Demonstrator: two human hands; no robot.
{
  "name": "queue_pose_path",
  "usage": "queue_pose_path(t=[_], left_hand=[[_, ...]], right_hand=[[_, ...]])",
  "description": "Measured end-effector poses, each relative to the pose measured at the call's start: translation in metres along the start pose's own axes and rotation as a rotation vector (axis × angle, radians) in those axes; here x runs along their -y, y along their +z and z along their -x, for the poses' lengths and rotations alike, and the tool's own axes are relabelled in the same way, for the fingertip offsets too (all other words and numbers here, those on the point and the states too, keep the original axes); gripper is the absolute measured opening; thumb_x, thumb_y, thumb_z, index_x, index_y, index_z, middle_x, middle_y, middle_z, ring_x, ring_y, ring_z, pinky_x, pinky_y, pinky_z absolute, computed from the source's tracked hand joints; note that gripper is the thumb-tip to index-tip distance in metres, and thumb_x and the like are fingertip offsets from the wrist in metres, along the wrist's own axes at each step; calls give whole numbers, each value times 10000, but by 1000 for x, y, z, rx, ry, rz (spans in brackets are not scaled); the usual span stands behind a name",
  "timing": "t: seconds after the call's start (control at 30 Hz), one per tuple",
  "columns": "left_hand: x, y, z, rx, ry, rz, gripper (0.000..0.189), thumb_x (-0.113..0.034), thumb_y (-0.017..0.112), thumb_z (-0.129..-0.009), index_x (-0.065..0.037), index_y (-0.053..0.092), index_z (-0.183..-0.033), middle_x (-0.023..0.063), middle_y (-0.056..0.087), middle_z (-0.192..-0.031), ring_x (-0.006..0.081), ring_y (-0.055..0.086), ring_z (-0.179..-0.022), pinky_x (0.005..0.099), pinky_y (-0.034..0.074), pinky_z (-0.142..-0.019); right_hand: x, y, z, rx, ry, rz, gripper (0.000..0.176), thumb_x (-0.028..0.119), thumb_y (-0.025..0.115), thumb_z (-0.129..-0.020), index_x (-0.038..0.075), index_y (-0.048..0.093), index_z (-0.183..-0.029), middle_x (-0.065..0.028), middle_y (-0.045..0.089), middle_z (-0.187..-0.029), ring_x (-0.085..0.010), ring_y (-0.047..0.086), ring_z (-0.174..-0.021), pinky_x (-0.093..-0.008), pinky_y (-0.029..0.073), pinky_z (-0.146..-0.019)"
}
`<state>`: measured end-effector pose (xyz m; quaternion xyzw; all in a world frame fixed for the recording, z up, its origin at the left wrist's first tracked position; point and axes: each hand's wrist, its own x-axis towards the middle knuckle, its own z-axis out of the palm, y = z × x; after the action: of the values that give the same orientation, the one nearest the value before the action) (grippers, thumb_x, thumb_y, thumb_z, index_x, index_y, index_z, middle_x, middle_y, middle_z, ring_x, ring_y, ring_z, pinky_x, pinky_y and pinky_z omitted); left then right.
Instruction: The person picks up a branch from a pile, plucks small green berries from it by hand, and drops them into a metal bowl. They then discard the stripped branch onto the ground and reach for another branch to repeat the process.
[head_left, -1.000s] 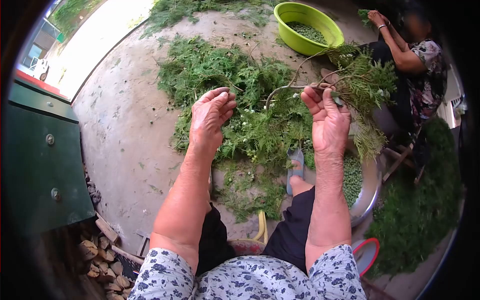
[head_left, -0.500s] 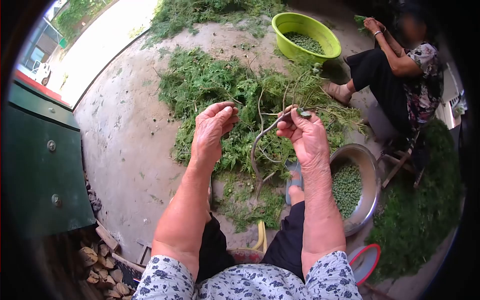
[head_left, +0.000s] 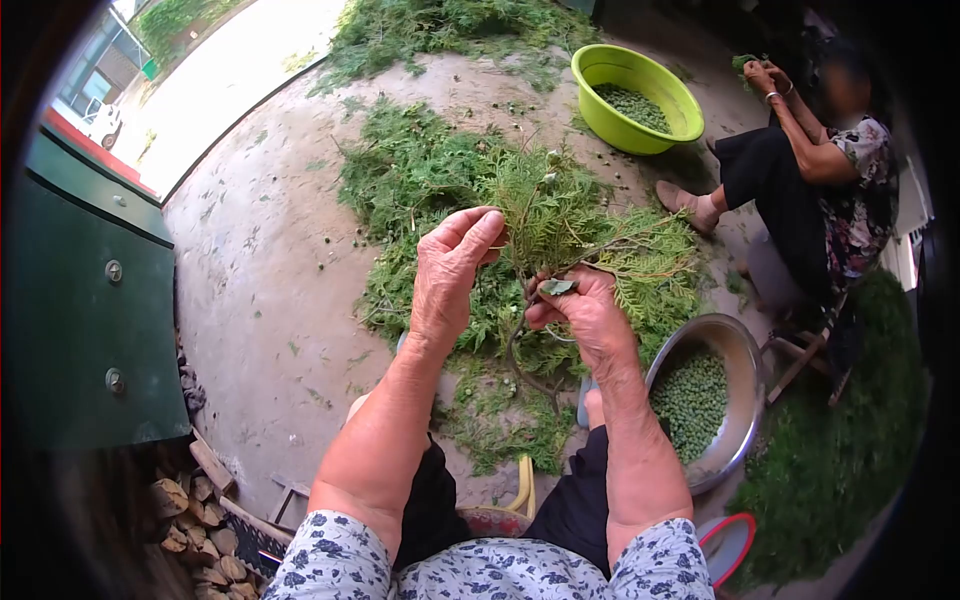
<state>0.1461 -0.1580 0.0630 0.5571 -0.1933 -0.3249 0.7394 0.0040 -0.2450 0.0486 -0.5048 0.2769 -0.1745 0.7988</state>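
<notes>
My right hand (head_left: 590, 312) is closed around the brown stem of a leafy evergreen branch (head_left: 545, 215). A small dark green piece (head_left: 558, 287) shows by its thumb. The branch's feathery foliage rises above the hand, with pale round bits near its top. My left hand (head_left: 452, 268) is just left of the foliage, its thumb and fingertips pressed together. Whatever is between those fingertips is too small to make out. Beneath both hands a heap of cut evergreen branches (head_left: 415, 165) lies on the ground.
A metal basin (head_left: 745, 425) of small green cones stands by my right leg. Farther off is a yellow-green tub (head_left: 590, 110) with more cones. Another person (head_left: 770, 170) sits at right, holding a green sprig. Firewood (head_left: 190, 530) and a green metal panel (head_left: 90, 310) are at left.
My right hand has lowered and moved slightly left, bringing the branch upright. The left hand has shifted right, close to the foliage. The whole view has swung a little.
</notes>
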Motion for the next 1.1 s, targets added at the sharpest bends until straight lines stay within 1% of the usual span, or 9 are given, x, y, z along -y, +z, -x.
queue_pose_path(t=[0.1,0.43,0.5,0.57,0.67,0.7,0.77,0.97,1.1], left_hand=[[-3,-1,-1,-9,-69,102,273,-241,651,-808,-26,589,-964,22,628,-873,105,582,-790,261,458,-713],[9,-2,-5,-66,-121,181,101,-113,652,-795,-61,570,-822,-19,572,-714,47,502,-576,215,395,-460],[13,-3,-5,-105,-88,186,93,-104,654,-791,-60,572,-781,-26,564,-682,36,484,-558,210,382,-455],[14,0,-2,-94,-36,53,132,-104,666,-779,-62,573,-696,-34,555,-642,20,463,-554,207,368,-453],[12,5,1,-71,-92,31,128,-102,662,-777,-51,591,-683,-39,558,-639,15,450,-557,205,360,-461],[11,7,2,-64,-96,30,128,-102,662,-777,-51,591,-683,-39,558,-639,15,450,-557,205,360,-461],[9,11,8,-20,-87,-56,96,-100,653,-776,-33,617,-718,-34,572,-659,15,454,-560,207,366,-476],[11,19,16,168,-90,-83,135,-103,590,-799,5,653,-850,-31,598,-694,21,499,-612,196,414,-534],[12,17,17,212,-167,-90,125,-106,610,-778,2,654,-824,-22,601,-671,27,504,-598,203,417,-527]], right_hand=[[-2,5,4,44,39,88,97,58,555,-840,-4,609,-894,-69,620,-759,-139,609,-621,-263,521,-556],[11,13,17,108,236,351,189,141,502,-883,-13,613,-888,-56,603,-689,-126,595,-581,-233,485,-509],[20,10,28,488,104,654,234,169,476,-897,-19,612,-869,-47,579,-626,-122,569,-520,-222,457,-461],[20,22,25,555,113,659,219,172,505,-893,-15,616,-866,-33,557,-586,-94,539,-480,-202,427,-438],[19,35,24,-40,-166,359,108,104,580,-857,8,616,-890,-5,571,-650,-41,527,-504,-160,408,-453],[18,35,20,-196,-288,355,96,76,604,-830,10,618,-898,-22,578,-690,-48,522,-535,-200,424,-468],[12,30,10,-333,-450,263,113,52,620,-814,-3,615,-913,-30,586,-758,-47,529,-585,-201,441,-486],[7,22,5,-341,-441,394,189,42,623,-807,-25,597,-982,-12,595,-836,-57,547,-616,-206,473,-488],[8,17,7,-260,-258,112,139,77,607,-830,-7,608,-941,-47,606,-830,-66,557,-599,-213,455,-430]])
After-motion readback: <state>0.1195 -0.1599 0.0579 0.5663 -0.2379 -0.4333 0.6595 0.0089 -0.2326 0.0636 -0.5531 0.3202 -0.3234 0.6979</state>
